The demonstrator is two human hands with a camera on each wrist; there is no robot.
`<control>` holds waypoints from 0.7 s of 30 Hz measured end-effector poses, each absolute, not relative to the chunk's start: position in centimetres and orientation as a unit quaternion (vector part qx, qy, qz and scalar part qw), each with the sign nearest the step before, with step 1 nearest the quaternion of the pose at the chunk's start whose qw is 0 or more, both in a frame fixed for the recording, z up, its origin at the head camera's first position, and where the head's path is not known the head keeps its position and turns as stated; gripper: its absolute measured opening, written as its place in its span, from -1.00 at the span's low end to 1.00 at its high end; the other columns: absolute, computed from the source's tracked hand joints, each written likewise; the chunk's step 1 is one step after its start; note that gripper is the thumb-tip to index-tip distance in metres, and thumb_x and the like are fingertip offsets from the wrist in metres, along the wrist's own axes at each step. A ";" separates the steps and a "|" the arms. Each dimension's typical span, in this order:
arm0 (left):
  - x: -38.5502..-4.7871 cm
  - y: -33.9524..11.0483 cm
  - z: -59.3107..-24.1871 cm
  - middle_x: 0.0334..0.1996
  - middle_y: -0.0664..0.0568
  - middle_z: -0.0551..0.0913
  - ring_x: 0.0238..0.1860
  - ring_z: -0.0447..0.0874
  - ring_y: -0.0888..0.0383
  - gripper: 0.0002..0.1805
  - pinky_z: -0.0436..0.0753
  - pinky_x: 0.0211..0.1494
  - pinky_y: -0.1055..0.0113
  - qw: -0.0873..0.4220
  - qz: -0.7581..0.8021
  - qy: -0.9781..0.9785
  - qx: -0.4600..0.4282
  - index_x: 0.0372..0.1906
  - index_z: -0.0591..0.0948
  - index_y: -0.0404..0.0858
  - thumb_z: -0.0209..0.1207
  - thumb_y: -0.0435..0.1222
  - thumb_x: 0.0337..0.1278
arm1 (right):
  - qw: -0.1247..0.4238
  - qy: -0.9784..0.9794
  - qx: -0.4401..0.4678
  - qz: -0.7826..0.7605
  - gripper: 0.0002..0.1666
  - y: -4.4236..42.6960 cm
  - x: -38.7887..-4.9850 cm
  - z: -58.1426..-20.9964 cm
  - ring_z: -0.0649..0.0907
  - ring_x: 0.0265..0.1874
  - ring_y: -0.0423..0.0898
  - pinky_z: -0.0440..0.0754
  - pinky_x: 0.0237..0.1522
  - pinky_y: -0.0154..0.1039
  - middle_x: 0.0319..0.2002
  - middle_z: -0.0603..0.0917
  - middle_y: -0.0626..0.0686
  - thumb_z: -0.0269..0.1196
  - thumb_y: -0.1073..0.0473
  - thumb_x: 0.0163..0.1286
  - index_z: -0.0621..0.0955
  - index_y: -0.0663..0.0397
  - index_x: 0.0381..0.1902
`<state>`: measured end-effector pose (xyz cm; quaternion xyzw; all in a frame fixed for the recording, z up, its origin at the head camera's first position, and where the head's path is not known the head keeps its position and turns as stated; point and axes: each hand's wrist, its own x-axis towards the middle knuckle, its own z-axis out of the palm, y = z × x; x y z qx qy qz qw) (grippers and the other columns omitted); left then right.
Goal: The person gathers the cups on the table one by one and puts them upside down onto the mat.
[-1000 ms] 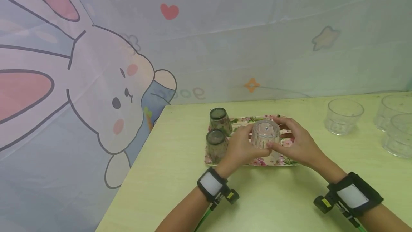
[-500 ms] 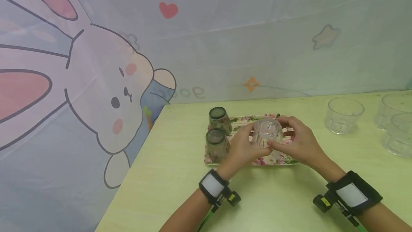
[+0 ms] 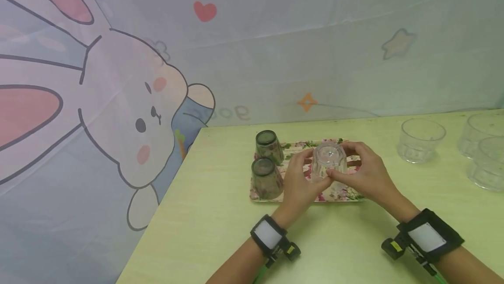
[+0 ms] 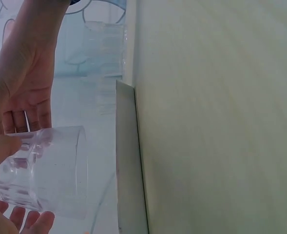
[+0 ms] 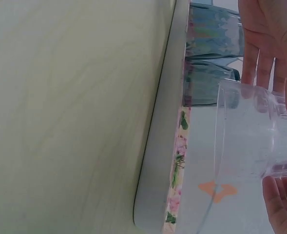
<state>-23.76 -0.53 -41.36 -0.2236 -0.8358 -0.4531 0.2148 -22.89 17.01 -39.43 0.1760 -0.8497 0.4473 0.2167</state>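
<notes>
My left hand [image 3: 301, 183] and right hand [image 3: 364, 172] hold a clear glass tumbler [image 3: 329, 157] between them in the head view. It is upside down, its base facing up. Both thumbs lie on the near side, and the fingers reach round the sides. Under it lies a floral tray [image 3: 303, 196]. In the right wrist view a gap shows between the tumbler's rim [image 5: 221, 129] and the tray's edge [image 5: 180, 168]. Two grey-green tinted glasses [image 3: 267, 179] [image 3: 268, 147] stand upside down at the tray's left end, beside my left hand.
Three clear glass bowls or wide tumblers [image 3: 420, 142] [image 3: 482, 133] [image 3: 488, 166] stand upright at the right of the pale yellow-green table [image 3: 220, 227]. Behind the table hangs a cloth [image 3: 283, 65] printed with a rabbit, hearts and stars.
The clear tumbler has shifted slightly to the right over the tray, with both hands still around it. My left hand and forearm have moved right, away from the tinted glasses.
</notes>
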 end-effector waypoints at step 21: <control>-26.3 0.4 -40.9 0.09 -0.09 0.49 0.05 0.54 0.07 -0.36 0.61 0.05 0.36 0.210 -0.445 -0.857 -0.154 0.31 0.34 -0.21 0.27 -0.16 0.16 | 0.151 -0.870 0.166 0.440 -0.24 16.1 -26.3 -38.2 0.56 0.07 0.23 0.67 -0.01 0.13 0.10 0.50 0.31 0.39 0.06 0.19 0.38 0.32 0.24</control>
